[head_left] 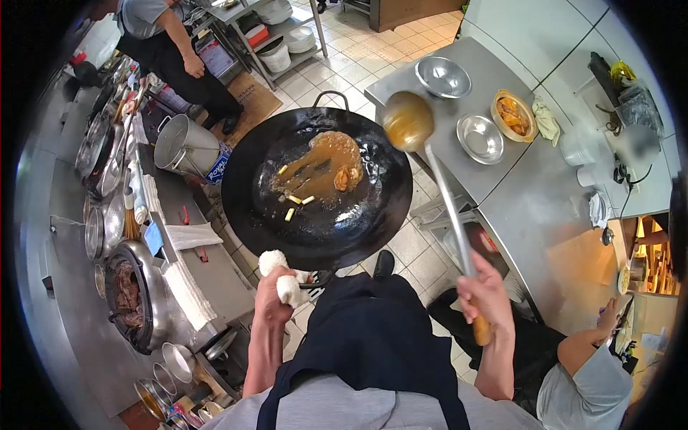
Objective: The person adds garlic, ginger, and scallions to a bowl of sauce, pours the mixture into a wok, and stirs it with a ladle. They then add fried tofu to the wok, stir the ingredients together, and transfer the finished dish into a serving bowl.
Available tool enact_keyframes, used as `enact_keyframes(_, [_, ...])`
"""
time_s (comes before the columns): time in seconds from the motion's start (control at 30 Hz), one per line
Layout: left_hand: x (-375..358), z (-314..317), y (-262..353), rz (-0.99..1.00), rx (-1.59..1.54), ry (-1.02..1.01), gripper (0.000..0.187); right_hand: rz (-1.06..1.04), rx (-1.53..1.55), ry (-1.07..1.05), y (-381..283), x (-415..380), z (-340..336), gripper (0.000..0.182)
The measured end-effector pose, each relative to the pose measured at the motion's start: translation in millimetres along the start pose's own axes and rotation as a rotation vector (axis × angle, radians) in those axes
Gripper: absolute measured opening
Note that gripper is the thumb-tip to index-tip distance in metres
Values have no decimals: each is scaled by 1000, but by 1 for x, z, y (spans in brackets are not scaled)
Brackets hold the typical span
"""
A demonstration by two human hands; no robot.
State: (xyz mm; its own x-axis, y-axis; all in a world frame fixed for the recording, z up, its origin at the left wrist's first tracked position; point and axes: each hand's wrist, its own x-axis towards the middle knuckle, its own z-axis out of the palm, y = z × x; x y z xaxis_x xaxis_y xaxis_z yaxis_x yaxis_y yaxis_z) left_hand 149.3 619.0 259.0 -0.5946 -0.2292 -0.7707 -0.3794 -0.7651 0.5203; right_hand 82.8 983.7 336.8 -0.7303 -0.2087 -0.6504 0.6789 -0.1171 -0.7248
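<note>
A large black wok [247, 215] is in front of me, with its near handle in my left hand [271, 301], which is wrapped around it through a white cloth [289, 291]. Brown sauce [326, 161] coats part of the wok's inside. A brown lump of food [347, 178] and several pale yellow-green cut pieces [294, 201] lie in it. My right hand [487, 290] grips the wooden end of a long metal ladle [448, 204]. The ladle's bowl, slightly blurred and holding brownish liquid, is raised right of the wok, over the steel table's edge.
On the steel table [459, 64] stand two metal bowls [480, 139] and a dish of orange-brown food [512, 116]. A tall pot [186, 147] stands left of the wok. One person [161, 36] is at upper left, another [584, 380] at lower right.
</note>
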Motion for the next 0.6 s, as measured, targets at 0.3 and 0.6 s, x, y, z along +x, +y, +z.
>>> enact_keyframes(0.3, [10,9,1,121,144,19,20,176,-319,-236,44,31,68,67])
enact_keyframes(0.6, [25,-11,-7,109,168,65,15,657,495,-711,34,27,85,56])
